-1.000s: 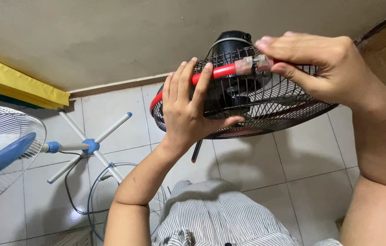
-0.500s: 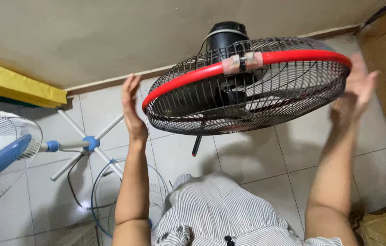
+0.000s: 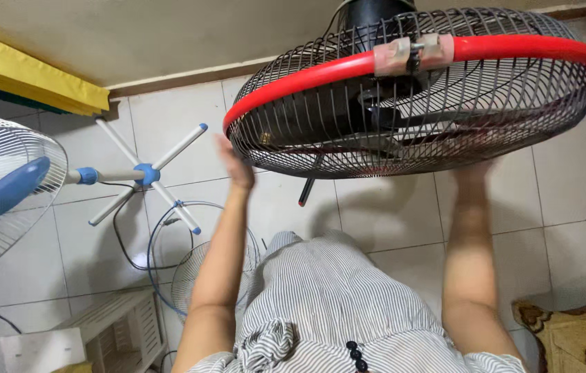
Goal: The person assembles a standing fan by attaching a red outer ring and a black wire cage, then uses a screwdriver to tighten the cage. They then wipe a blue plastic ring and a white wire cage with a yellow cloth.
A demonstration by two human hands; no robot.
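A fan head with a black wire cage [image 3: 514, 131] and a red rim [image 3: 521, 48] fills the upper right. A taped clasp [image 3: 414, 54] sits on the rim's top, and dark blades show inside the cage. My left hand [image 3: 235, 162] is flat with fingers extended, blurred, at the cage's lower left edge. My right hand [image 3: 471, 173] is under the cage's lower right; only its heel and wrist show, and the fingers are hidden behind the wires. A black rod with a red tip [image 3: 309, 185] hangs below the cage.
A white and blue fan [image 3: 3, 186] lies at the left, its pole ending in a cross-shaped base [image 3: 144, 173]. A loose wire guard [image 3: 200, 273] and a cable lie on the tiled floor. A white slatted stool [image 3: 117, 331] stands at the bottom left, a yellow cloth [image 3: 30, 76] by the wall.
Both hands left the rim's clasp, spread to the cage's sides, then dropped under its lower edge. The fan head now looks larger and nearer.
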